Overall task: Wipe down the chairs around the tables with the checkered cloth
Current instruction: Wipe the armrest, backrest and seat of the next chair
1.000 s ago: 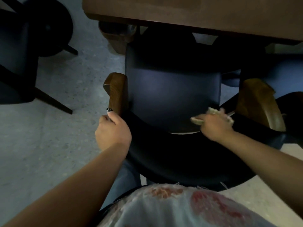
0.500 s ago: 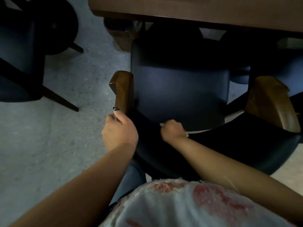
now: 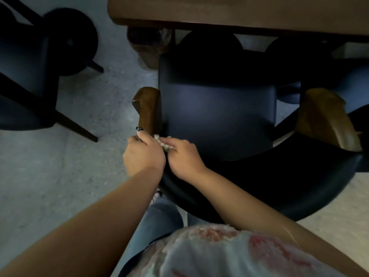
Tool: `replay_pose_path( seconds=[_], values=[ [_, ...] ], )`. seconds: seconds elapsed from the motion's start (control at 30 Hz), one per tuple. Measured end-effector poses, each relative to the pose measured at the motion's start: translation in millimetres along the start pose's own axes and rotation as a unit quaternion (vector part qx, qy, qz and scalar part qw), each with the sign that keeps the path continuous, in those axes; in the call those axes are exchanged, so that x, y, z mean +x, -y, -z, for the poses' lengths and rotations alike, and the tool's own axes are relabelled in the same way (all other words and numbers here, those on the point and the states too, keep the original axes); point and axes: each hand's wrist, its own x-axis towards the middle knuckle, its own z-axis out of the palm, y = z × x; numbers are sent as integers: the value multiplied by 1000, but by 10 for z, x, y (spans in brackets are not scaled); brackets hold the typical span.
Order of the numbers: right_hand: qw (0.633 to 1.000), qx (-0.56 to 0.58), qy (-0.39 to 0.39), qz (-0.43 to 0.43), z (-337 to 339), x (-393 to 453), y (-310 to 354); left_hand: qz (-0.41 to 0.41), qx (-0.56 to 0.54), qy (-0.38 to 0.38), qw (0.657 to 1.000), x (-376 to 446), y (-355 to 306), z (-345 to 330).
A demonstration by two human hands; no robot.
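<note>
A dark padded chair (image 3: 217,116) with wooden armrests stands tucked under a wooden table (image 3: 239,11), its curved back nearest me. My left hand (image 3: 142,154) grips the rear end of the left wooden armrest (image 3: 148,108). My right hand (image 3: 182,156) holds the bunched pale checkered cloth (image 3: 162,142) against the seat's rear left corner, right beside my left hand. Only a small part of the cloth shows past my fingers. The right armrest (image 3: 325,118) is free.
Another dark chair (image 3: 26,76) with slanted legs stands on the left over a round black base (image 3: 75,41). A thick wooden table leg (image 3: 148,48) is behind the left armrest. More dark seats lie at the right under the table. Speckled floor (image 3: 50,176) spreads to my left.
My right hand has swept the cloth leftwards along the rear of the seat, from near the right armrest to the left corner. My left hand has kept its grip on the left armrest.
</note>
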Motion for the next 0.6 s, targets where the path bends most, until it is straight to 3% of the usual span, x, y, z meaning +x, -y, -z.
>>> replay_pose_path(
  seconds=[0.13, 0.4, 0.6],
  values=[
    [999, -3, -32, 22, 14, -367, 7, -10, -5, 2, 1000, -4, 7, 10],
    [966, -156, -197, 58, -278, -643, 39, -29, -64, 10, 997, 18, 32, 0],
    [941, -224, -245, 73, -346, -659, 31, -65, -128, 48, 989, 49, 58, 28]
  ],
)
